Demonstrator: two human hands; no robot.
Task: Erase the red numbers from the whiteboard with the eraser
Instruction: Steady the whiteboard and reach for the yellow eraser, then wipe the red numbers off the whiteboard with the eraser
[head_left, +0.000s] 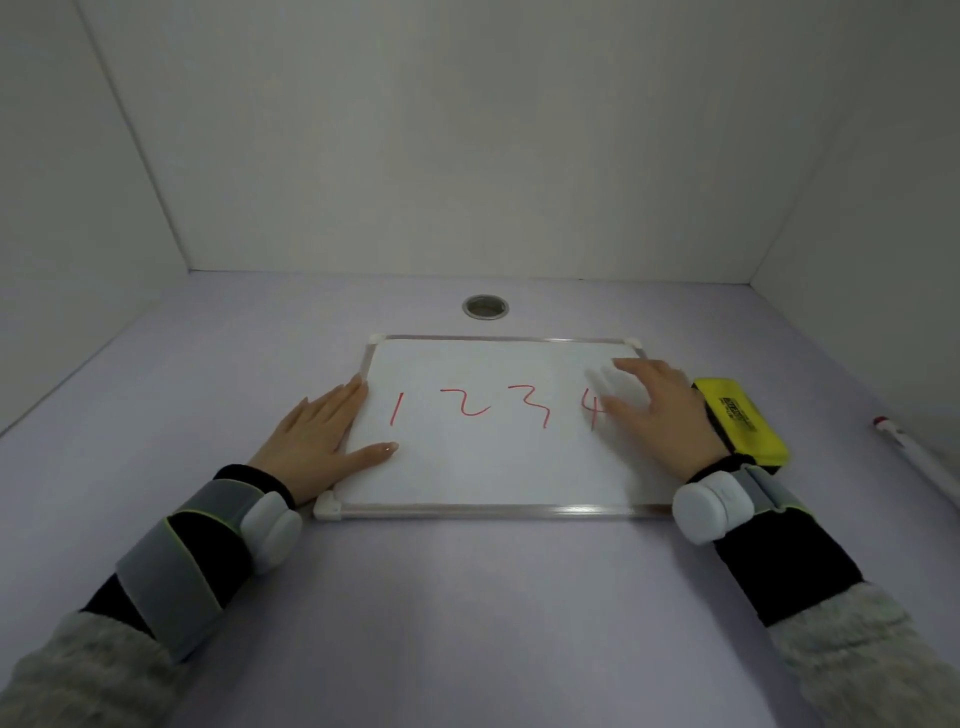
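A pale lilac table (467, 597) carries everything here, closed in by plain walls at the back and both sides. The whiteboard (493, 467) lies flat on it, near the middle, and serves as the landmark. Just behind the whiteboard's far edge, a round metal-rimmed hole (485, 306) is set into the tabletop. Touching or just beside the whiteboard's right edge lies the yellow eraser (743, 421), its printed face up. Farther right, well apart from the whiteboard, a white marker (919, 462) with a red tip lies at a slant. The left hand (317, 441) rests flat on the table at the whiteboard's left edge, thumb and fingertips overlapping the board.
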